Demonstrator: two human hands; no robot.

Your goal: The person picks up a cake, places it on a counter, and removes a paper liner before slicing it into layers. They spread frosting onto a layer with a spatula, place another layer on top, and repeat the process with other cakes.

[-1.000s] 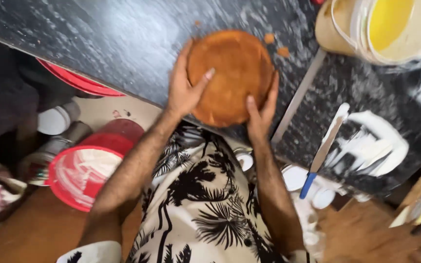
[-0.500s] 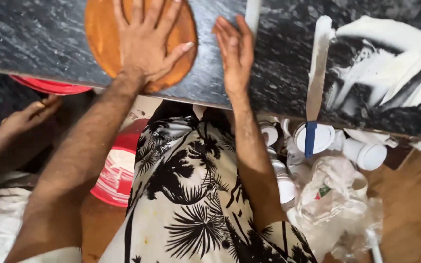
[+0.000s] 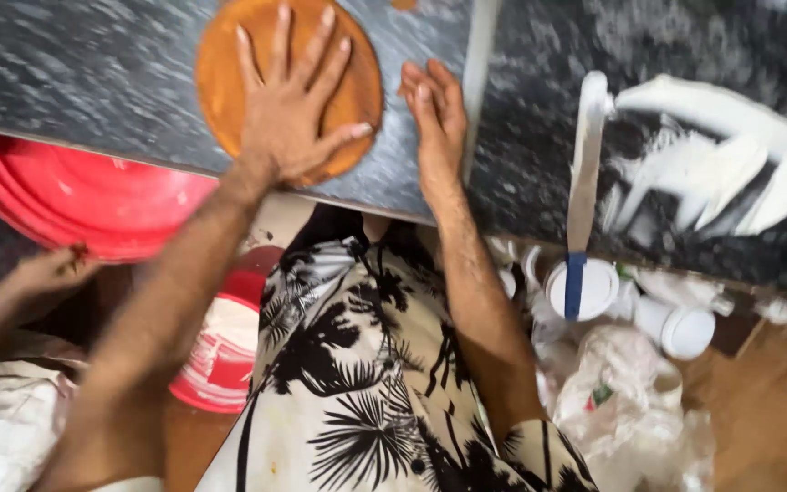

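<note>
I see the left hand (image 3: 289,123) spread flat, pressing the orange disc (image 3: 229,68) on the bench (image 3: 66,82) near its edge; the right hand (image 3: 434,118) rests open beside it, holding nothing. Uneven pressure could tear the disc or slide it off.

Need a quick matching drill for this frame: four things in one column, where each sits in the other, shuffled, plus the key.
Things:
1. left hand
2. right hand
3. spatula
4. red basin

Places:
A. below the slab's left edge
B. flat on the orange disc
C. on the dark slab, just right of the disc
D. beside the white paste, blue handle past the edge

Pairs: 1-B, 2-C, 3-D, 4-A
</note>
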